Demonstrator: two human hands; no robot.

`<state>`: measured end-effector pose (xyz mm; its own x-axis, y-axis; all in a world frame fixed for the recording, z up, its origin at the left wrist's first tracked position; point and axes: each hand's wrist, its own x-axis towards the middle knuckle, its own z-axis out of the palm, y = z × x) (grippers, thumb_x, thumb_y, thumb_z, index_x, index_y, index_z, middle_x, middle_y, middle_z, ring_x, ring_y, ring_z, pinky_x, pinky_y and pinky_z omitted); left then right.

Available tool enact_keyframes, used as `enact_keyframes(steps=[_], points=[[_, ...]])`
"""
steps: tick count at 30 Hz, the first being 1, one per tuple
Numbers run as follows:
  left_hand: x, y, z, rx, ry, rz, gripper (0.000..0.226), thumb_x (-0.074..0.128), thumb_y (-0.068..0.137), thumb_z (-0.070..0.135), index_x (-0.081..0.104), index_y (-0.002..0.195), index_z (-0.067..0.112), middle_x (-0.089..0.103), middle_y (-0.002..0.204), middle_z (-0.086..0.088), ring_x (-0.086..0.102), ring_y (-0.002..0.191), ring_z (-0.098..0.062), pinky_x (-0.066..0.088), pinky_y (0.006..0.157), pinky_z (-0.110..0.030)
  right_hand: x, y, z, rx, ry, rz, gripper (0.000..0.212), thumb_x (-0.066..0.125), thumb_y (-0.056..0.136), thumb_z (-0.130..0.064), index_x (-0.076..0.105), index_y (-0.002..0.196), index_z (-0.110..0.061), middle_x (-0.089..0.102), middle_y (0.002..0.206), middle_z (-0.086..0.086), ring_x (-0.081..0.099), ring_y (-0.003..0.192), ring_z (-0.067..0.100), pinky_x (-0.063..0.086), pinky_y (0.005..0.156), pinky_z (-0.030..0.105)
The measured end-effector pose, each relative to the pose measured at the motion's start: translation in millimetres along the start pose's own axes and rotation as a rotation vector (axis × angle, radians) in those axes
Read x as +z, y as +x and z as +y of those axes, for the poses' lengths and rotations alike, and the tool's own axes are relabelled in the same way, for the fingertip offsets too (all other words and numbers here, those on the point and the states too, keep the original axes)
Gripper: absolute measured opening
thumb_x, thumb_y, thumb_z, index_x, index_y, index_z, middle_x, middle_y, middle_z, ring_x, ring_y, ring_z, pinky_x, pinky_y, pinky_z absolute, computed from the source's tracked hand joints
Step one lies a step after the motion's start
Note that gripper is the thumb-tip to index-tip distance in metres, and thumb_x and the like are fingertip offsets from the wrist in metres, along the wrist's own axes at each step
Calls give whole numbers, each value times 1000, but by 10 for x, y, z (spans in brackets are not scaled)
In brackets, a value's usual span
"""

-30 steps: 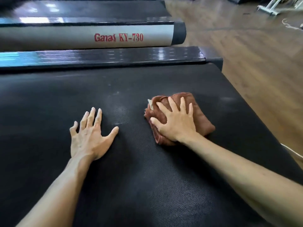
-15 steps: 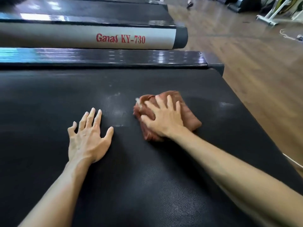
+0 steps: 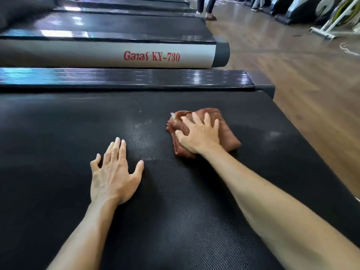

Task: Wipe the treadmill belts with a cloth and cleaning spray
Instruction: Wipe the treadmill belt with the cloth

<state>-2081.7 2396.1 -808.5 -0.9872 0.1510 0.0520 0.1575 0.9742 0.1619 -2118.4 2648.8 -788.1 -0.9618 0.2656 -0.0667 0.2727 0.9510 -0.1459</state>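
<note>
A wide black treadmill belt fills the lower part of the head view. A folded brown cloth lies on it toward the right, near some faint pale smears. My right hand presses down on the cloth with spread fingers. My left hand rests flat on the bare belt to the left of the cloth, fingers straight. No spray bottle is in view.
A glossy black side rail borders the belt's far side. Beyond it stands another treadmill with a silver side panel marked in red letters. Wooden floor lies to the right. A person's legs and exercise machines are far back.
My right hand has slid the cloth a little to the left across the belt. My left hand has stayed flat in place. The view has tilted up slightly.
</note>
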Motion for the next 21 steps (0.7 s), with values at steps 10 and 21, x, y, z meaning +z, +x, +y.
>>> enact_keyframes(steps=[10,21], points=[[-12,-11,9,7,9,-2,82,21,98,64,1,164,20,-8,171,8,-8,156,-6,4,125,-41,-74,-522,613,74,-20,-13,76,23,88,-80,23,158,-52,11,173,-10,2,160,29,-1,126,58],[-20,12,-4,7,22,-18,81,20,98,65,2,164,22,-6,171,8,-7,156,-6,3,125,-41,49,-240,-228,-269,20,-34,62,37,97,-69,29,156,-53,12,173,-7,-5,159,33,-7,124,63]])
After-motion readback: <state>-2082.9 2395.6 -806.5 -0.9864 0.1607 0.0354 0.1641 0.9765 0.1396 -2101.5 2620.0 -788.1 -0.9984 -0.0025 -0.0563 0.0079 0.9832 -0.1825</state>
